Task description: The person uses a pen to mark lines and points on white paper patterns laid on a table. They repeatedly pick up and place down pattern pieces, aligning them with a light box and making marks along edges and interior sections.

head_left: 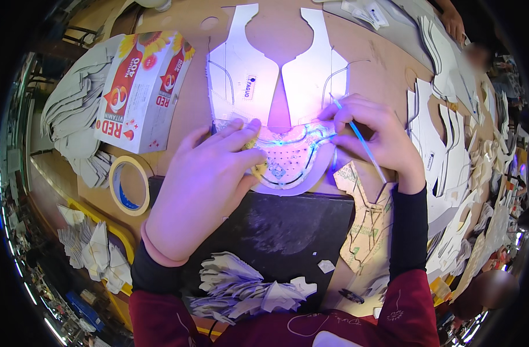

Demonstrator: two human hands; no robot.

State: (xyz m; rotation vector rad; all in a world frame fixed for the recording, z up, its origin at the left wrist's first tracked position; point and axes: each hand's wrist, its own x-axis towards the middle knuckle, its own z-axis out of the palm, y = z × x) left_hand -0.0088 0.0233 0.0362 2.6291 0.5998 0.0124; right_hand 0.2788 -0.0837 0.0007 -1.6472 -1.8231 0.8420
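Observation:
A rounded template (287, 159) with slots and rows of small holes lies over the lower edge of a white shoe-upper piece (247, 75) with two long arms. Blue-violet light falls on both. My left hand (209, 168) rests on the template's left side, fingers stretched out and pressing down. In my right hand (371, 130) is a thin pen (362, 144), slanted across the fingers, its upper end pointing away from me. The right thumb and fingertips touch the template's right edge. The pen is clear of the template's slots.
A black board (276, 225) bears a pile of cut white pieces (247, 286). Left are a tape roll (130, 185), a red-and-white box (140, 92) and stacked pieces (76, 104). A patterned template (365, 214) lies right, beside white stacks (432, 139). Another person's hand (454, 24) shows far right.

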